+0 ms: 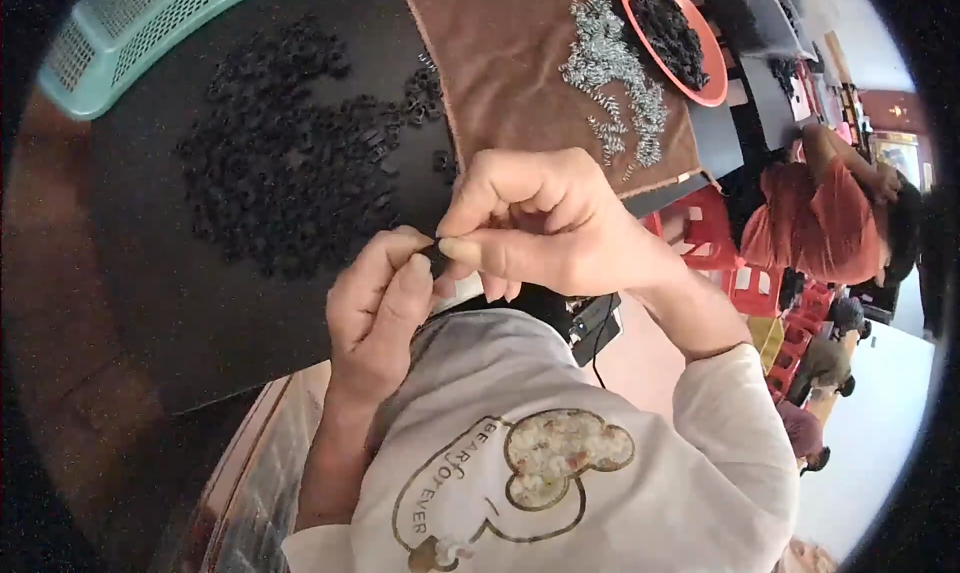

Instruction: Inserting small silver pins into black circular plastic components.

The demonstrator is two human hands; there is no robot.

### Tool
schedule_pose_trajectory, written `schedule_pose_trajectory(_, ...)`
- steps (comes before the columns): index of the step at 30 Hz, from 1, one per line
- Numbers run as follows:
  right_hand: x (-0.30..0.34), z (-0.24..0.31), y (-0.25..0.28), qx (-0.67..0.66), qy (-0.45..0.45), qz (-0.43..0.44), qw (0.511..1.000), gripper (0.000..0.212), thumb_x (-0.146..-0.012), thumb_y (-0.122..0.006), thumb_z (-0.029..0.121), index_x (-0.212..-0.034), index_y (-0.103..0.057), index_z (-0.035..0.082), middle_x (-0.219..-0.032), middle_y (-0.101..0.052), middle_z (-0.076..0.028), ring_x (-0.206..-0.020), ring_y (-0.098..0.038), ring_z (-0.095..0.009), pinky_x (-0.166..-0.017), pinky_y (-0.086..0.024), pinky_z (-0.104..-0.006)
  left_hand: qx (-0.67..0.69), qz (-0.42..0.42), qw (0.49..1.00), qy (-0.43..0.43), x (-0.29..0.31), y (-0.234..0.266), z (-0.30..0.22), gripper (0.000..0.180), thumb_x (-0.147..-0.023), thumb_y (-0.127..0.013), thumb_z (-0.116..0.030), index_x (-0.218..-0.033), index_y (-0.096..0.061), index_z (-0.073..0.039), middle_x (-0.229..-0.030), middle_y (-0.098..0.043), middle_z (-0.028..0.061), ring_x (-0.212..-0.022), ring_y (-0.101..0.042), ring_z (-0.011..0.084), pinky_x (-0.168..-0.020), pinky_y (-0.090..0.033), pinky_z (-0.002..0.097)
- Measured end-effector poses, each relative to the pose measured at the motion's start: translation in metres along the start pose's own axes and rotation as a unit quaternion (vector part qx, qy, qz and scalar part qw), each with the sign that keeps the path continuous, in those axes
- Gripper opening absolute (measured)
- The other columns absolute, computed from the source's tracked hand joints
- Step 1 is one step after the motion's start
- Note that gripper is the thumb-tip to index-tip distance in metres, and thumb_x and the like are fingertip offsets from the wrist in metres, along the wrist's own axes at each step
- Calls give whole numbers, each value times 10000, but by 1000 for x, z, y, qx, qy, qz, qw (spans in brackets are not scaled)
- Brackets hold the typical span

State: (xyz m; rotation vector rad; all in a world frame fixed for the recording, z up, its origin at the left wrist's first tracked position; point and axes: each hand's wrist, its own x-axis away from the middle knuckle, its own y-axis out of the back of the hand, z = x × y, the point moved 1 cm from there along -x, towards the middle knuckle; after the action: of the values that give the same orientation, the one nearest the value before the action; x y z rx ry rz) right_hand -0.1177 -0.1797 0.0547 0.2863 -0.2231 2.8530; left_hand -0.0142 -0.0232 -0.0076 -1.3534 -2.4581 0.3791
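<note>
Between the thumb and fingers of my left hand [378, 298] is a small black part [436, 260], held just past the table's near edge. My right hand [545, 218] is closed in a pinch right against that part, thumb and forefinger together; whatever sits in its fingertips is hidden. Beyond my left hand, many similar small black parts [285, 168] lie in a wide loose heap on the dark table [130, 303]. A pile of small silver coil springs [615, 68] rests on a brown cloth [510, 58] past my right hand.
An orange-red bowl [712, 95] of small black pieces [665, 33] stands at the far right beside the springs. At the far left is a green mesh basket [110, 68]. Red crates [705, 228] and a person in a red top [820, 223] are off to the right.
</note>
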Motion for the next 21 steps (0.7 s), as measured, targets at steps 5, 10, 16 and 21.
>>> schedule_pose_trajectory(5, -1, 0, 13, -16, -7, 37, 999, 34, -905, -574, -7, -911, -603, 10, -764, -652, -32, -583, -590, -66, -501, -479, -210, -30, 104, 994, 4, -2, 2, -3, 232, -983, -534, -185, -1115, -576, 1, -1003, -619, 51, -856, -590, 104, -759, -513, 248)
schedule_pose_trajectory(10, 0, 2, 16, -33, -47, 58, 997, 49, -884, -568, -18, -893, -609, 6, -764, -652, -37, -568, -598, -74, -492, -483, -212, -51, 101, 993, -29, -5, -1, 1, 197, -987, -528, -154, -1032, -591, 27, -909, -603, 50, -767, -535, 93, -695, -462, 240)
schedule_pose_trajectory(16, 4, 0, 15, -44, -75, 44, 995, 32, -874, -669, -7, -898, -651, -18, -740, -682, -59, -549, -602, -70, -491, -469, -194, -40, 131, 988, -69, -10, -2, -1, 197, -980, -546, -136, -951, -611, 48, -801, -605, 52, -677, -510, 82, -608, -413, 230)
schedule_pose_trajectory(21, 3, -2, 18, -65, -84, 73, 992, 43, -875, -674, 0, -906, -650, -18, -746, -684, -66, -557, -606, -74, -504, -480, -198, -32, 157, 986, -55, -11, 0, -3, 201, -977, -552, -141, -963, -620, 48, -807, -621, 59, -674, -526, 90, -607, -413, 230)
